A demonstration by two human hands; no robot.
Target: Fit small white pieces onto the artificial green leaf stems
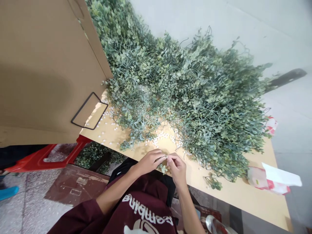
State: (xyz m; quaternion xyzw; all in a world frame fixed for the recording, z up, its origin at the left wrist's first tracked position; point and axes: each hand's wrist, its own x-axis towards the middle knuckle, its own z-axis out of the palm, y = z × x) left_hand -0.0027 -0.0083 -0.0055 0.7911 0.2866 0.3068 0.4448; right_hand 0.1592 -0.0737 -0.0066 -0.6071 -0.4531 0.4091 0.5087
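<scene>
A maroon sweatshirt (138, 208) covers the torso, with large white lettering (146, 209) that reads upside down in this view and a white logo (136, 228) at the bottom edge. Its long sleeve (80, 217) sits at lower left. A black layer (124, 167) with a small white mark (118, 173) shows above the collar area, and the left hand (148, 162) and right hand (177, 169) are bare.

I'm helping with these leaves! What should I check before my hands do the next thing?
1. The left hand and right hand are together at the table edge: ok.
2. The small leafy sprig is right under the hands: ok.
3. What the fingertips pinch: cannot tell, it is too small to see.
4. The small white bits stay out of the way: not ok, they are scattered near the hands.
5. The cardboard panel is away from the hands: ok.
</scene>
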